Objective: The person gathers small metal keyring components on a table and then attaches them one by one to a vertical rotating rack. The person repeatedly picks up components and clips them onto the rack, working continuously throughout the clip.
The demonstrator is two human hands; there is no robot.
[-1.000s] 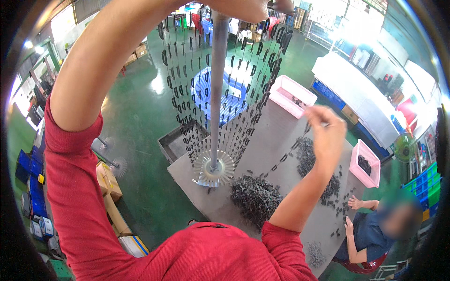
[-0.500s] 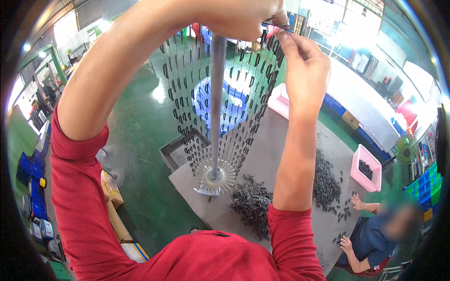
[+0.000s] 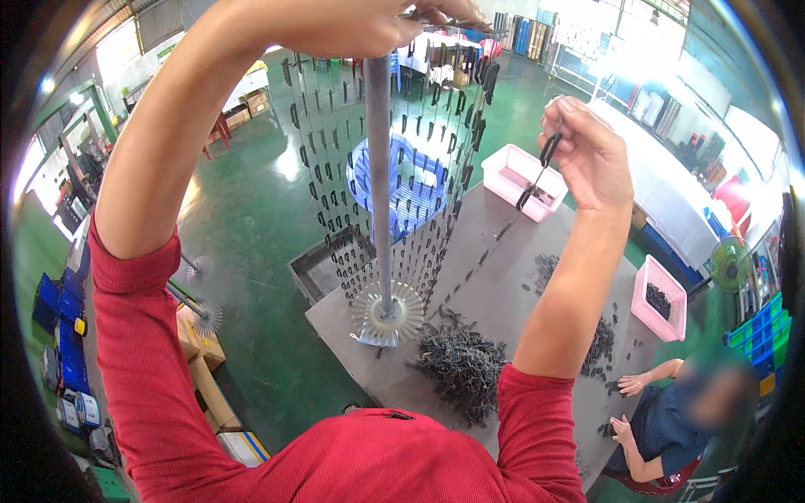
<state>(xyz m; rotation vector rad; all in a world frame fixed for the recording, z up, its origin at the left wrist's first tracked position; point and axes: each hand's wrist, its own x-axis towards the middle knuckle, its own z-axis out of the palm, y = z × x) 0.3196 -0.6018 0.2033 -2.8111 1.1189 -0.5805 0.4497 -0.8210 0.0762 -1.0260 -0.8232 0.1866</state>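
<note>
My left hand (image 3: 394,25) is at the upper edge, partly cut off, its fingers closed round the top rim of a rack. The rack has an upright grey pole (image 3: 378,176) and a pale slotted wheel (image 3: 387,314) at its foot. Strings of small black clip-like pieces (image 3: 323,172) hang around the pole. Right of the rack, my right hand (image 3: 591,155) is raised, pinching the upper end of another string of black pieces (image 3: 527,194). This string slants down toward a tangled heap of black pieces (image 3: 457,365) beside the wheel.
A grey table (image 3: 495,293) bears the rack, more loose black pieces (image 3: 597,348) and pink baskets (image 3: 658,298). Seated at the right, a co-worker (image 3: 662,427) has both hands on the table edge. A blue plastic chair (image 3: 398,189) stands behind the rack; cardboard boxes (image 3: 205,377) lie left.
My right hand has moved away from the rack's top, right and down, with a string now stretched below it. My left hand has stayed at the top, shifting slightly left.
</note>
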